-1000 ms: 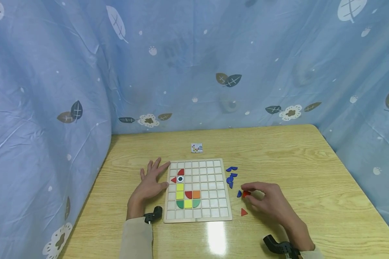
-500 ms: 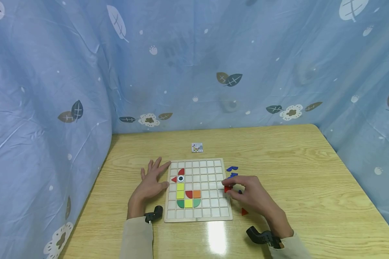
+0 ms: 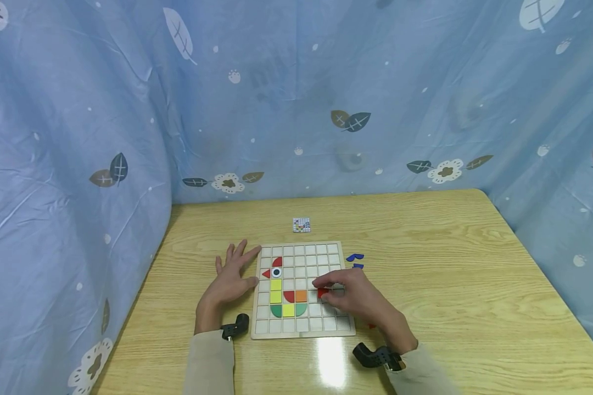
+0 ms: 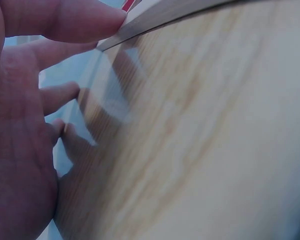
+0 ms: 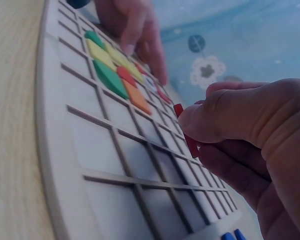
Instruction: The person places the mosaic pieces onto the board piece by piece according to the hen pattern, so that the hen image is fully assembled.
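The person has long, light tan sleeves (image 3: 210, 362). On each wrist sits a black gadget (image 3: 367, 356) (bent and round, like a little pipe), just past the sleeve's end.

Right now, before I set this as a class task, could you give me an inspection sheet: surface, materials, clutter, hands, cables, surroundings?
Surface: wood-grain table, glare patch in front of the board.
Materials: grid board bearing red, yellow, green and orange shapes and an eye disc; picture card beyond it.
Clutter: blue pieces right of the board; loose red shape mostly hidden.
Hands: left hand touches the board's left edge; right hand pinches a red piece over the board.
Cables: nothing seen.
Surroundings: blue patterned curtain.
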The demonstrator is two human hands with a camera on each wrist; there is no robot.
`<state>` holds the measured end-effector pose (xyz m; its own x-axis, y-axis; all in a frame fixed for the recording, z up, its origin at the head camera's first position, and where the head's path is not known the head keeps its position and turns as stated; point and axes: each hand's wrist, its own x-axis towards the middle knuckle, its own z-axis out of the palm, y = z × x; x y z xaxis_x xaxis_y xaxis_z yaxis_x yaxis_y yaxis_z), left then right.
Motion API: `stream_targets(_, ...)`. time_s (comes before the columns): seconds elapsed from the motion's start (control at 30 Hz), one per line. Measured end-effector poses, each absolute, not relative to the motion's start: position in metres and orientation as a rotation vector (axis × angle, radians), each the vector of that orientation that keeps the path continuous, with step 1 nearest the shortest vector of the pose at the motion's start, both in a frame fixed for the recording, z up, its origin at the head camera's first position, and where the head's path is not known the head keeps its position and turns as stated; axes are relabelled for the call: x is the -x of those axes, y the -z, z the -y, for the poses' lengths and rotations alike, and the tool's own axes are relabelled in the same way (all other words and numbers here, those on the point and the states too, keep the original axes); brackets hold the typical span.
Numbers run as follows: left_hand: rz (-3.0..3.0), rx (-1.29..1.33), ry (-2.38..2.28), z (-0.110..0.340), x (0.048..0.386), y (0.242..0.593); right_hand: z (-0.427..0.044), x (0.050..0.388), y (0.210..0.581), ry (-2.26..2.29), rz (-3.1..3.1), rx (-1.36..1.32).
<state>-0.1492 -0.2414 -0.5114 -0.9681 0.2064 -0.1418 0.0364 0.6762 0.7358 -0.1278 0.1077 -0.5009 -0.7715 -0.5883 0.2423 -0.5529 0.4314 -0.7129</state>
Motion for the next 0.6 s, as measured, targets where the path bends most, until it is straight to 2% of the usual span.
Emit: stream_targets(0.6,-2.670,-0.198,-1.178,0.241,0.149,0.511,-0.085,0.123,0.511,1.136,-2.702,1.085)
